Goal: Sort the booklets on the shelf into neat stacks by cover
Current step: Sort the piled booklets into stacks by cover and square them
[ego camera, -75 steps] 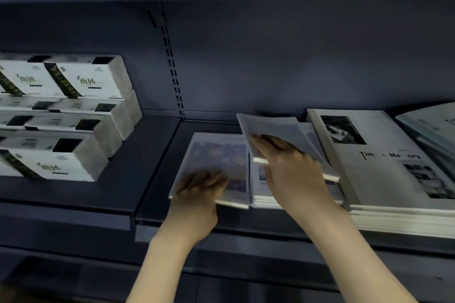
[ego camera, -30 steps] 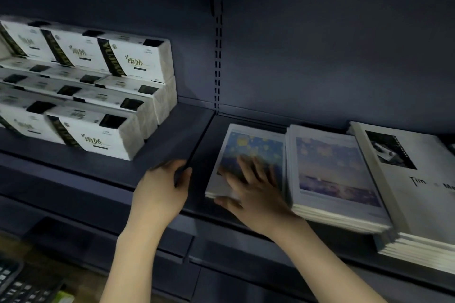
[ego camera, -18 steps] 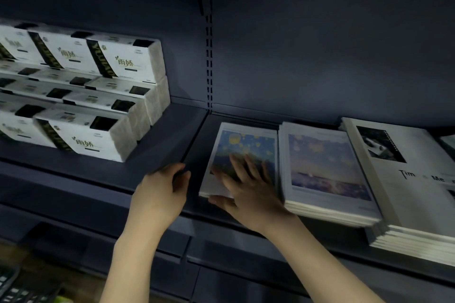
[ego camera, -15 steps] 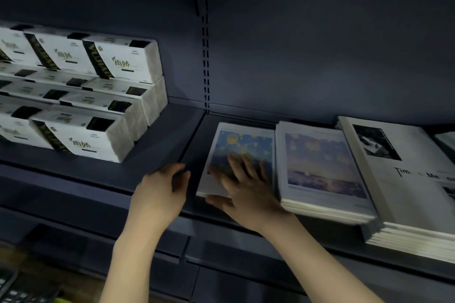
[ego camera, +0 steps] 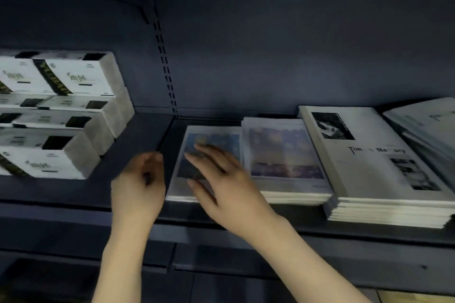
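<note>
Resting right hand (ego camera: 229, 184) fingers flat on booklet (ego camera: 211, 138), left hand (ego camera: 138, 187) loosely curled, boxes (ego camera: 61, 115) beside.

A single head-worn wide-angle view looks forward and down, from close in front, at a dark blue-grey metal shelf (ego camera: 138, 145), facing its back panel squarely. The slotted upright strip (ego camera: 163, 61) on that panel stands left of the frame's centre. Right of the strip, the shelf runs out of frame; left of it likewise. Below the shelf's front edge, lower shelving shows dimly.
</note>
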Motion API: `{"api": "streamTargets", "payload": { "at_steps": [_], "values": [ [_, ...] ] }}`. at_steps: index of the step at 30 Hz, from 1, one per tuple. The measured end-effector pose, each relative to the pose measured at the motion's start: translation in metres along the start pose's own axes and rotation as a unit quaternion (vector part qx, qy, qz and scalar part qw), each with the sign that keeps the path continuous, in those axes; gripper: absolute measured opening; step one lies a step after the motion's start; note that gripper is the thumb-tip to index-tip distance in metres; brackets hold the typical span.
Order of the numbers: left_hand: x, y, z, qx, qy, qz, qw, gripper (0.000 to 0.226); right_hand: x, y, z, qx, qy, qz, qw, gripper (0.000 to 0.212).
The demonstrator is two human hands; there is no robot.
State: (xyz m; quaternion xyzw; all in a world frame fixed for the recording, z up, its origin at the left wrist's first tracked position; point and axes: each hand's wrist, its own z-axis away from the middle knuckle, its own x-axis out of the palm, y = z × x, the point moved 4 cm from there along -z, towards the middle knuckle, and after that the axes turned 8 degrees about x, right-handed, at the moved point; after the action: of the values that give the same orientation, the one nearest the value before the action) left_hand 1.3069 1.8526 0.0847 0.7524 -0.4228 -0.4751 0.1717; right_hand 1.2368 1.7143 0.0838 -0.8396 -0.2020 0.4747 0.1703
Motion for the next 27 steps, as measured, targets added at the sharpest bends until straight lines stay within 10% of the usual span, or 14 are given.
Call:
{"api": "streamTargets", "payload": {
  "at_steps": [10, 27],
  "values": [
    [0.073, 0.094, 0.024, 0.116, -0.149, 0.07, 0.98, 0.028, -0.085, 0.061, 0.028, 0.104, 0.042, 0.039, 0.993, 0.049],
    [0.176, 0.244, 0.094, 0.155, -0.165, 0.044, 0.973, 0.03, -0.253, 0.186, 0.112, 0.214, -0.01, 0.135, 0.967, 0.052]
  ]
}}
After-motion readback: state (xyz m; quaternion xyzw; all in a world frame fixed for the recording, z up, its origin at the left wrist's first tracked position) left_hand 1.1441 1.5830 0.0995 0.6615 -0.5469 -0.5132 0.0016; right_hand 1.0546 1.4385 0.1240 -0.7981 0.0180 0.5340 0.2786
